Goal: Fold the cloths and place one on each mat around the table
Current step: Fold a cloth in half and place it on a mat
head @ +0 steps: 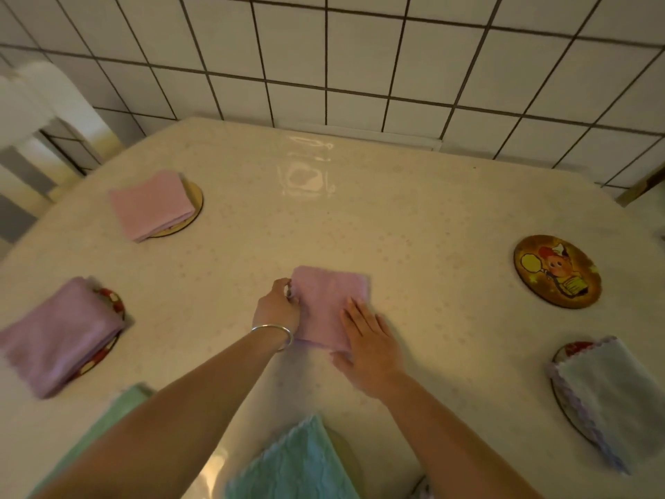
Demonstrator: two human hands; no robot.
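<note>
A folded pink cloth [325, 304] lies in the middle of the table. My left hand [277, 307] pinches its left edge. My right hand [370, 345] lies flat with straight fingers on its right lower part. A round mat with a cartoon picture [557, 271] sits bare at the right. Other round mats each carry a folded cloth: a pink cloth [153, 205] at the far left, a lilac cloth [59, 334] at the near left, a pale blue cloth [608, 397] at the near right. A teal cloth [298, 462] lies at the near edge.
The table [414, 210] has a glossy cream top and stands against a white tiled wall [360, 55]. A white chair [43, 109] stands at the far left corner. A green cloth [118, 408] shows under my left forearm.
</note>
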